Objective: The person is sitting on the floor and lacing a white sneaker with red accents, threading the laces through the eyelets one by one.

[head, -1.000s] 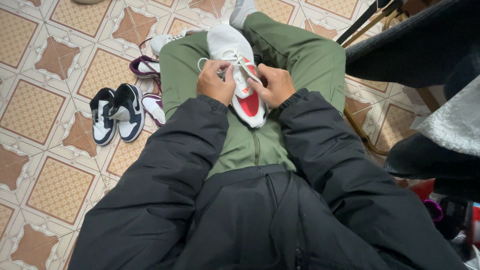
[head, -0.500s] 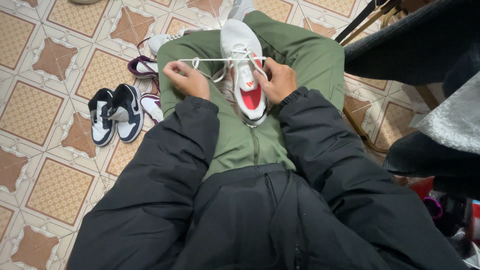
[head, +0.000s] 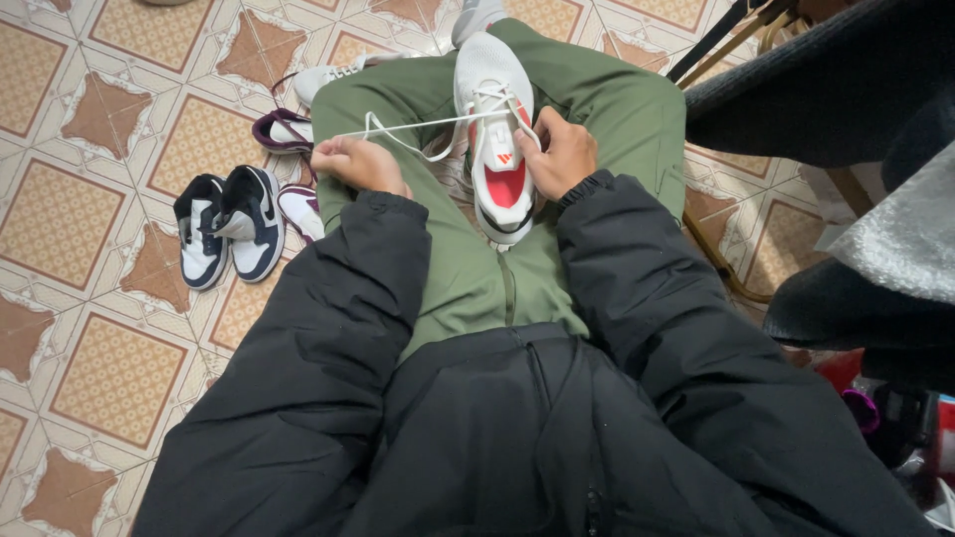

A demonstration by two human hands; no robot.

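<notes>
white sneaker (head: 494,129): red insole, lying on your lap across the green trousers (head: 468,278)
left hand (head: 358,164): clenched on the white lace (head: 418,124), lace stretched taut out to the side of the shoe
right hand (head: 562,151): gripping the sneaker's side
floor (head: 90,199): patterned tiles, navy-and-white pair of shoes (head: 227,224) near your left knee

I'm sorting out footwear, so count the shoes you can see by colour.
White shoe with red lining, on the lap, held by the right hand, lace in the left hand: 1
Navy and white shoes: 2
Purple and white shoes: 2
Plain white shoe, partly hidden: 1
Total: 6
</notes>
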